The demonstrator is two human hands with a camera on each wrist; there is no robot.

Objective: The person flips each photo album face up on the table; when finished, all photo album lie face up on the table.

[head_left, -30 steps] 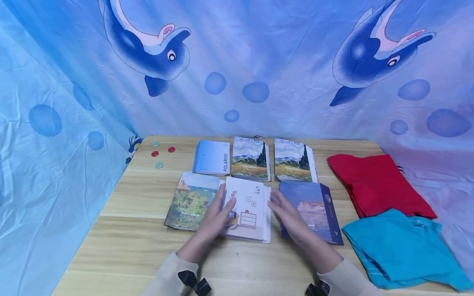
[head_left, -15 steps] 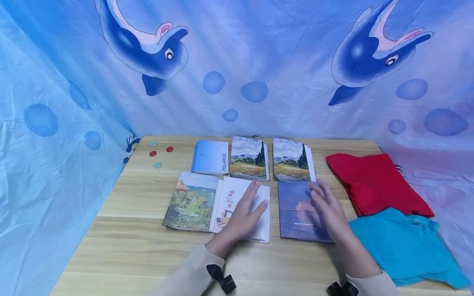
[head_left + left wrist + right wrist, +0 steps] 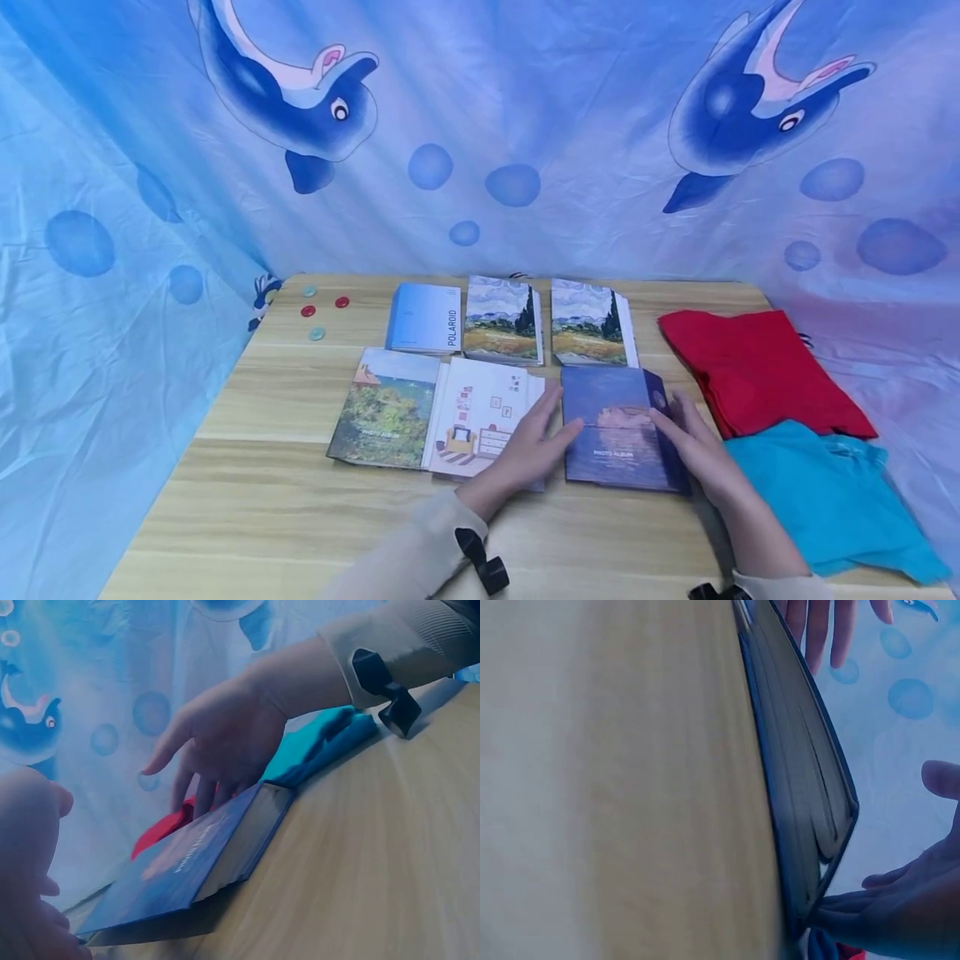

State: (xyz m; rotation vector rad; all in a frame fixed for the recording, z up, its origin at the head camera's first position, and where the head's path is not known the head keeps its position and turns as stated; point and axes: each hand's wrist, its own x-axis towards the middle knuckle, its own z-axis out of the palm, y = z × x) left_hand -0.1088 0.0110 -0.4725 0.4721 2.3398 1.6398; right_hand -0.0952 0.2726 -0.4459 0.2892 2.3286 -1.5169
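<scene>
A dark blue photo album with a pinkish cliff on its cover lies flat on the table between my two hands. My left hand is beside its left edge, fingers extended, over the right part of a white album with drawn furniture. My right hand is at the blue album's spine side, fingers straight and thumb over the cover edge. In the right wrist view, the right fingers meet the album's lower corner. A green garden-picture album adjoins the white one on the left.
Behind stand a blue Polaroid album and two landscape-painting albums. Folded red cloth and teal cloth lie at the right. Several small red and green discs sit at the back left. A dolphin-print curtain hangs behind.
Both hands have moved right, from either side of the white album to either side of the blue photo album. The albums stay where they were.
</scene>
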